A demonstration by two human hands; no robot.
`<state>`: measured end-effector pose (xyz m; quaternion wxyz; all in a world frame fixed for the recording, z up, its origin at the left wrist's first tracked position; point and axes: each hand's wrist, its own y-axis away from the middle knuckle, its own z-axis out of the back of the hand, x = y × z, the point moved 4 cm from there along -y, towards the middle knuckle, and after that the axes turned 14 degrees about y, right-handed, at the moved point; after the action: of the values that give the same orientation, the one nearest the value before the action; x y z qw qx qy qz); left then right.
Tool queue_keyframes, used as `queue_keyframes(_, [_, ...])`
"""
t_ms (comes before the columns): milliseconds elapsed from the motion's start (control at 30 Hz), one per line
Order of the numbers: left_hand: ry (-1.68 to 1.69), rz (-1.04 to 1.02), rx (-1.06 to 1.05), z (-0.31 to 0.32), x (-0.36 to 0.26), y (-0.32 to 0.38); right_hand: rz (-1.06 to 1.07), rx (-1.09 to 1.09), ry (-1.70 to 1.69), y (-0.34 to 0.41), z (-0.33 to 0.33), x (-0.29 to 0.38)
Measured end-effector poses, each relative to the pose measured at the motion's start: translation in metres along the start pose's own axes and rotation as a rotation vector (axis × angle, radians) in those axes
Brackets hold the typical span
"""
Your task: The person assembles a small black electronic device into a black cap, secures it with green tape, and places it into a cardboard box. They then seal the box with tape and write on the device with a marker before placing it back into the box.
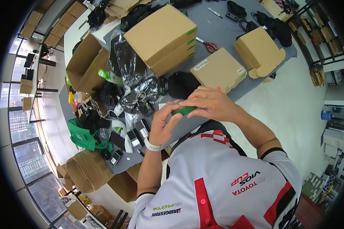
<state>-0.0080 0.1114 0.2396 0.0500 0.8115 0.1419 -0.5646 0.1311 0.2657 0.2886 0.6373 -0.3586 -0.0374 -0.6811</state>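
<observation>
Between my two hands, just in front of my shirt, is a flat, rounded green object [185, 110] that looks like a roll of tape. My left hand [164, 120], with a white watch band on its wrist, grips one end between thumb and fingers. The thumb and fingers of my right hand [213, 103] pinch the other end, and their tips partly cover it. Just beyond my right hand lies a closed cardboard box [218, 68] bearing labels with writing. A black cloth-like item [183, 85] rests beside that box.
A stack of cardboard boxes [166, 37] stands on the grey-covered table [210, 24]. Red-handled scissors [210, 46] lie nearby, and an open box [256, 51] sits at the right. Cables, plastic bags and a green bag [81, 137] crowd the left. Large cartons [89, 171] stand below the table's edge.
</observation>
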Motion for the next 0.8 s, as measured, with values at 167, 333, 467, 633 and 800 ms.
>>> queue_keyframes(167, [0.162, -0.085, 0.109, 0.026, -0.005, 0.031, -0.123, 0.02, -0.213, 0.005, -0.017, 0.02])
queue_keyframes(333, [0.042, 0.119, -0.018, 0.018, -0.02, 0.055, -0.215, 0.023, -0.173, 0.015, -0.03, 0.037])
queue_keyframes(467, [-0.125, 0.021, -0.06, 0.012, -0.027, 0.055, -0.144, -0.031, -0.135, 0.012, -0.032, 0.045])
queue_keyframes(633, [-0.209, 0.067, -0.064, 0.006, -0.027, 0.054, -0.093, -0.098, -0.117, 0.019, -0.033, 0.041])
queue_keyframes(800, [-0.21, 0.13, -0.077, -0.002, -0.026, 0.047, -0.097, -0.168, -0.171, 0.027, -0.031, 0.032])
